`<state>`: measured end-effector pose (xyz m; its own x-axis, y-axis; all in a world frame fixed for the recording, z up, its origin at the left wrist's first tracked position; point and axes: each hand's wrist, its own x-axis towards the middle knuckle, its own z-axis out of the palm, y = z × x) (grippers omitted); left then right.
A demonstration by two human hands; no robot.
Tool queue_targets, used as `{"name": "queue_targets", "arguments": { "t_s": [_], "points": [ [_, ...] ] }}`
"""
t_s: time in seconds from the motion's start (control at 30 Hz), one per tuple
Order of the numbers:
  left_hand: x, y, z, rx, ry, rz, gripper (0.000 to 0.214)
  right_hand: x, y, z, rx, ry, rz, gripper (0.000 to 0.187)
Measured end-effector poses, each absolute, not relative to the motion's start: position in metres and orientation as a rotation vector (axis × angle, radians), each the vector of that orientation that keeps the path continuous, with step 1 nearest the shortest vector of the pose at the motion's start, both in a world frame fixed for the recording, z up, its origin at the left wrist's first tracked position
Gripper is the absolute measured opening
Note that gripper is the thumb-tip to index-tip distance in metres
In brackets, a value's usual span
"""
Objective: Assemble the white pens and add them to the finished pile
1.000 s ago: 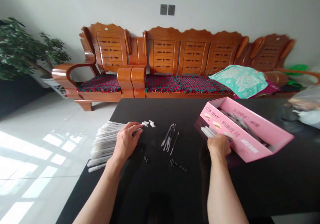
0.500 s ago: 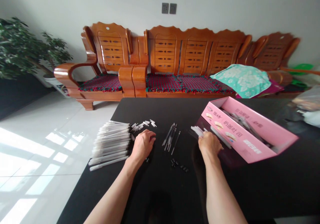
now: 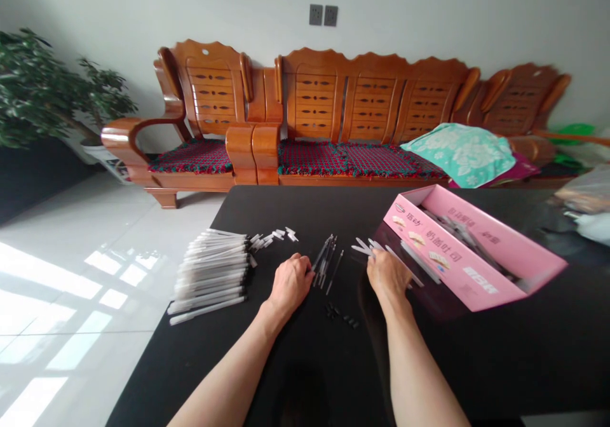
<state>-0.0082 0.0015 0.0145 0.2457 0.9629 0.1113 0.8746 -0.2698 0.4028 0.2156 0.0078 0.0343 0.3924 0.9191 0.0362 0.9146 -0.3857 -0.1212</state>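
This looks like pen work, and the step seems to be picking up parts. The left hand (image 3: 290, 284) lies palm down in the middle of the frame. Its fingertips are right at the edge of the thin refills (image 3: 326, 262). I cannot tell if it is pinching one or just touching them. The right hand (image 3: 388, 274) is closed around a few white pen tubes (image 3: 365, 247), which stick out past its fingers. It sits just beside the pink box (image 3: 476, 281) at the right.

Lifting one refill calls for a small, careful pinch, because they lie close together in a bunch.

The refills are long, skinny and dark, and lie flat on the black tabletop (image 3: 476, 351). A pile of white pens (image 3: 212, 271) lies at the left, with white caps (image 3: 274, 236) behind it. Small black bits (image 3: 340, 312) lie between the two hands.
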Motion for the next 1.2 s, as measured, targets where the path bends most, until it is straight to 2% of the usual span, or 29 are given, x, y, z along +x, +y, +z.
{"name": "queue_targets", "arguments": {
  "t_s": [0.27,0.4,0.47,0.6,0.7,1.2],
  "points": [
    [-0.013,0.002,0.016,2.171,1.849,0.564,0.015,0.215,0.006,0.029,-2.33,-1.711,-0.08,0.025],
    [-0.023,0.006,0.018,1.976,1.844,0.733,0.015,0.212,0.009,0.021,-2.014,-1.487,-0.086,0.028],
    [-0.028,0.008,0.018,1.907,1.779,0.816,0.015,0.207,0.012,0.016,-1.752,-1.283,0.152,0.032],
    [-0.034,0.009,0.015,1.934,1.614,0.895,0.013,0.198,0.02,0.008,-1.22,-0.77,0.83,0.036],
    [-0.035,0.009,0.012,2.006,1.531,0.91,0.012,0.198,0.022,0.009,-0.986,-0.619,0.964,0.034],
    [-0.033,0.007,0.013,2.07,1.404,0.973,0.012,0.199,0.019,0.015,-0.992,-0.663,1.004,0.029]
  ]
}}
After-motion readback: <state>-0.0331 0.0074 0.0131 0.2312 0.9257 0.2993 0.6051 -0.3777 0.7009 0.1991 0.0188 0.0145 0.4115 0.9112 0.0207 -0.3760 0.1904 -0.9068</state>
